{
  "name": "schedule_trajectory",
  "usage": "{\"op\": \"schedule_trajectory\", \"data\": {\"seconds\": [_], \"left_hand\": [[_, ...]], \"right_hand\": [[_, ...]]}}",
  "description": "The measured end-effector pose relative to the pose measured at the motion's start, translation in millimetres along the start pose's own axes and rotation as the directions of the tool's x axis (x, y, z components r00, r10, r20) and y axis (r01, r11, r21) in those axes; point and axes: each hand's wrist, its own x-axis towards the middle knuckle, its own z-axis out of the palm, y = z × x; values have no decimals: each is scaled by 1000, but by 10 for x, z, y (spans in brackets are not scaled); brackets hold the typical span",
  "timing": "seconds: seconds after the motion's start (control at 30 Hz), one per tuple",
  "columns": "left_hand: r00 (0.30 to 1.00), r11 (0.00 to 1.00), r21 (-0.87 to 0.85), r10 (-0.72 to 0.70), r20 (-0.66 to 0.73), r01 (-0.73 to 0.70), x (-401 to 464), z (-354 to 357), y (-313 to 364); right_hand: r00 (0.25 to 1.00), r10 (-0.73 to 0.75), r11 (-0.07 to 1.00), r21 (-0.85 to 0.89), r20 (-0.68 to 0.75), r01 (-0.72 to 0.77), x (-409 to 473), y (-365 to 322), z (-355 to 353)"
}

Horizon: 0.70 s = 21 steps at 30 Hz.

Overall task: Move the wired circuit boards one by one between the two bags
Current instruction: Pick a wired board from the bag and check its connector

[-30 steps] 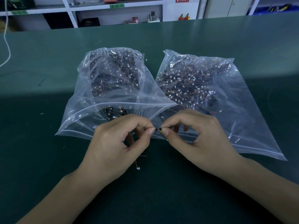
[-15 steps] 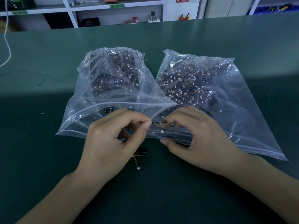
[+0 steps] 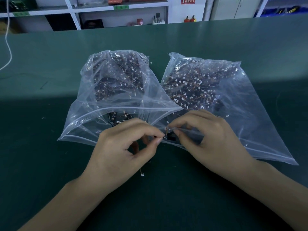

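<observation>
red sign [image 3: 188,0] | far wall, right of centre | white characters and a down arrow, too blurred to read || green labels [image 3: 121,7] | far shelf edges | marks were illegible || bags, boards | no print could be read

The right hand [image 3: 215,139] now rises off the right bag [image 3: 250,114] and pinches a small board [image 3: 169,137] with the left hand [image 3: 126,152].
</observation>
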Motion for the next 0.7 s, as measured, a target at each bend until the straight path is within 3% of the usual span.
{"op": "schedule_trajectory", "data": {"seconds": [0.17,0.37,0.5,0.7], "left_hand": [[999,999,-31,34,-6,-35,-3,-13,10],[992,995,-44,88,88,-84,-5,21,24],[992,996,62,58,111,-65,-8,55,-50],[998,943,329,62,-3,-58,39,85,-30]], "right_hand": [[992,-16,1000,12,-127,17,4,20,-14],[986,-29,999,20,-161,32,9,33,-7],[985,-48,998,37,-168,55,8,31,-3],[984,-69,996,43,-167,77,6,19,11]]}}
